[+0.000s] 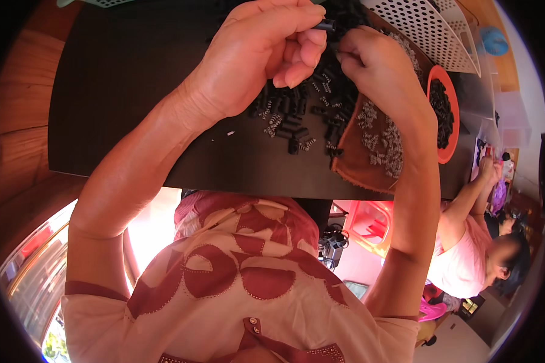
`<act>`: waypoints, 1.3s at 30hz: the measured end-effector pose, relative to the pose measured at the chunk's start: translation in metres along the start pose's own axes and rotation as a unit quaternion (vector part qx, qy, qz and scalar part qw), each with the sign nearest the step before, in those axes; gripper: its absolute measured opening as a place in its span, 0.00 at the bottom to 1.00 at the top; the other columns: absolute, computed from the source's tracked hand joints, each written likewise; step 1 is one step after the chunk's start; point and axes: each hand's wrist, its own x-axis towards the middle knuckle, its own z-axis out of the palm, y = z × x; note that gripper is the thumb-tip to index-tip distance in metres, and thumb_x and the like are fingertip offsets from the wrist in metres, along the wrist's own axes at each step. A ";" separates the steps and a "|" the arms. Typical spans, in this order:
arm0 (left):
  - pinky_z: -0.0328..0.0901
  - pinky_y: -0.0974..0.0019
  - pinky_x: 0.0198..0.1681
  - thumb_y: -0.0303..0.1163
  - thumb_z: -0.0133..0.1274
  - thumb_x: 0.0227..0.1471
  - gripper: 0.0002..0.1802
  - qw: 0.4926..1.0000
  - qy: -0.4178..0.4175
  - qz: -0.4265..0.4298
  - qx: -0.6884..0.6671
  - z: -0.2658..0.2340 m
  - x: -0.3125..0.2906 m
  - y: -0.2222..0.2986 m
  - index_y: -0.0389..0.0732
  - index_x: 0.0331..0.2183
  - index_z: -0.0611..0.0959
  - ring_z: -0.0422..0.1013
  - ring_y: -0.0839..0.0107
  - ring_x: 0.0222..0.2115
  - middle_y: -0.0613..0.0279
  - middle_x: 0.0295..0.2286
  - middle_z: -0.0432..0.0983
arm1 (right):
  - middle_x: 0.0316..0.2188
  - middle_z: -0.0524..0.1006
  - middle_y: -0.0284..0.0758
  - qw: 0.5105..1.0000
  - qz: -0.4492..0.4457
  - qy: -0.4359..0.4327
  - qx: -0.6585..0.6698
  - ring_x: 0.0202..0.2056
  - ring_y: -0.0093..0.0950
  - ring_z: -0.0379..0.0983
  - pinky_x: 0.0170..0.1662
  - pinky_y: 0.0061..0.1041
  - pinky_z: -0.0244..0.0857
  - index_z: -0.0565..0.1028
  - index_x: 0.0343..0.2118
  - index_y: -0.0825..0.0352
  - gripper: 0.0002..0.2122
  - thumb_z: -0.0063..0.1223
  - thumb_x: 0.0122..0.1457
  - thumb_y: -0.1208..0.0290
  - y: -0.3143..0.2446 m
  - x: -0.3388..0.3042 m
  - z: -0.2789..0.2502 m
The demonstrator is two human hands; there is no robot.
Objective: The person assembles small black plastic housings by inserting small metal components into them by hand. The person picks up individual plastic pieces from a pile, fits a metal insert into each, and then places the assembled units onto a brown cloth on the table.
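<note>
My left hand (pixel 269 45) is raised over the far part of the dark table, its thumb and fingers closed on a small black tube (pixel 326 25). Close by on the right, my right hand (pixel 381 60) is bent down with its fingertips pinched together; what they hold, if anything, is hidden. Beneath both hands spreads a loose heap of small black cylindrical pieces (pixel 293 115), with little metal coil springs (pixel 274 124) mixed in. Many more springs (pixel 386 142) lie on a brown cloth (pixel 351 162) under my right wrist and forearm.
An orange bowl (pixel 453 124) of black pieces stands right of my right forearm. Behind it is a white perforated basket (pixel 424 27). A small white bit (pixel 231 133) lies on the dark table (pixel 115 109). Another person (pixel 466 248) sits at the right, hands over a work surface.
</note>
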 end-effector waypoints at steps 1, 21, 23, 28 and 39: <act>0.55 0.73 0.18 0.37 0.44 0.63 0.12 1.000 0.002 0.003 0.001 -0.001 0.001 -0.002 0.39 0.32 0.75 0.65 0.72 0.16 0.63 0.21 0.71 | 0.27 0.74 0.36 0.999 0.020 0.006 0.048 0.29 0.29 0.73 0.34 0.26 0.65 0.76 0.32 0.69 0.05 0.56 0.53 0.76 -0.001 -0.002 -0.002; 0.52 0.75 0.18 0.41 0.36 0.66 0.17 0.992 -0.116 -0.035 -0.040 -0.004 -0.002 -0.015 0.40 0.32 0.72 0.59 0.76 0.16 0.65 0.22 0.66 | 0.28 0.78 0.36 0.753 -0.008 0.227 0.618 0.30 0.21 0.76 0.35 0.17 0.72 0.74 0.37 0.75 0.04 0.52 0.60 0.84 -0.067 -0.006 0.004; 0.52 0.75 0.18 0.41 0.36 0.66 0.16 0.993 -0.110 -0.035 -0.038 -0.004 -0.003 -0.015 0.40 0.32 0.72 0.59 0.76 0.16 0.65 0.22 0.66 | 0.29 0.78 0.35 0.767 -0.020 0.245 0.593 0.30 0.19 0.76 0.35 0.16 0.71 0.74 0.37 0.74 0.04 0.52 0.60 0.83 -0.066 -0.007 0.007; 0.52 0.75 0.18 0.41 0.38 0.65 0.16 0.994 -0.097 -0.043 -0.032 -0.005 -0.002 -0.016 0.40 0.32 0.73 0.58 0.76 0.16 0.65 0.22 0.66 | 0.31 0.77 0.33 0.803 -0.032 0.242 0.544 0.31 0.18 0.75 0.36 0.14 0.69 0.74 0.37 0.73 0.04 0.52 0.60 0.83 -0.062 -0.010 0.009; 0.51 0.75 0.17 0.41 0.39 0.65 0.17 0.994 -0.090 -0.050 -0.021 -0.007 0.000 -0.016 0.41 0.29 0.73 0.57 0.77 0.15 0.66 0.21 0.66 | 0.33 0.74 0.32 0.868 -0.016 0.185 0.459 0.36 0.18 0.71 0.40 0.15 0.63 0.74 0.43 0.75 0.09 0.51 0.60 0.85 -0.056 -0.013 -0.009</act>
